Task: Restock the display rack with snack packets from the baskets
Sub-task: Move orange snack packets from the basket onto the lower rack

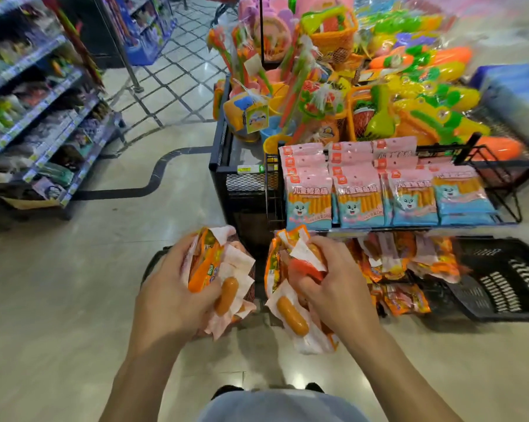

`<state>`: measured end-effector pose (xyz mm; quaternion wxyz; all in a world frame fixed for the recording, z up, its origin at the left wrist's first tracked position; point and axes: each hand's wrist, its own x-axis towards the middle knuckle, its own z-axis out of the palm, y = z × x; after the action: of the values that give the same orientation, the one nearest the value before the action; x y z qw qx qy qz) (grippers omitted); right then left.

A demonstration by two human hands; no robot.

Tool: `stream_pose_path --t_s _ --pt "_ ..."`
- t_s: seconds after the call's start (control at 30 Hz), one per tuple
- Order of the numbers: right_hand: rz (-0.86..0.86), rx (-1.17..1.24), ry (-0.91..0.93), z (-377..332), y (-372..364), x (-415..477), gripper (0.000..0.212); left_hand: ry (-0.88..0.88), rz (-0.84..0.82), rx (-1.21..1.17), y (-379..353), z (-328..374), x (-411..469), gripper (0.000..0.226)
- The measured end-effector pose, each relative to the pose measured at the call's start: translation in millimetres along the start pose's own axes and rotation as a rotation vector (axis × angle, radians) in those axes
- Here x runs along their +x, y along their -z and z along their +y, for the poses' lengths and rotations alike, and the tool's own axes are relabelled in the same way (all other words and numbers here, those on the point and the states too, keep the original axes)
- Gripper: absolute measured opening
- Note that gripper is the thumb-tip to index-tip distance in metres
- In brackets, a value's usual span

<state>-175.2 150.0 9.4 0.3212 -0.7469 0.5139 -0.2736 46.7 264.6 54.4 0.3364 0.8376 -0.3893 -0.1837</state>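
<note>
Orange-and-white sausage snack packets (208,269) bunched in left hand (175,290), fingers curled round; right hand (336,287) grips second bunch (290,315). Both just short of black wire display rack (467,150). Same orange packets (409,260) already under upper tier; pink-and-blue stick-snack packets (357,199) fill upper tier. Likely mid-restock, held bunches unplaced. Black slotted plastic basket (506,284) on floor right. Bright plastic toys (409,86) behind; upper tier overhang crowds lower access.
</note>
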Motion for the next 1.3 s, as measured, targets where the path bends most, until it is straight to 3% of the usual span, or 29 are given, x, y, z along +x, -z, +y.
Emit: stream_pose_path --t_s 0.33,0.6,1.1,1.3 --pt "0.075 -0.062 -0.156 25 15 -68 0.053 -0.079 -0.164 -0.052 -31 -20 -24 0.075" --pt "0.088 -0.126 -0.288 81 17 -101 0.054 -0.121 -0.272 -0.123 -99 -41 -40 0.074" --pt "0.283 -0.081 -0.173 274 -37 44 0.051 -0.199 -0.006 -0.084 -342 -58 58 0.077" --pt "0.492 0.087 -0.108 302 -55 108 0.046 -0.182 0.206 -0.169 -390 -61 97 0.066"
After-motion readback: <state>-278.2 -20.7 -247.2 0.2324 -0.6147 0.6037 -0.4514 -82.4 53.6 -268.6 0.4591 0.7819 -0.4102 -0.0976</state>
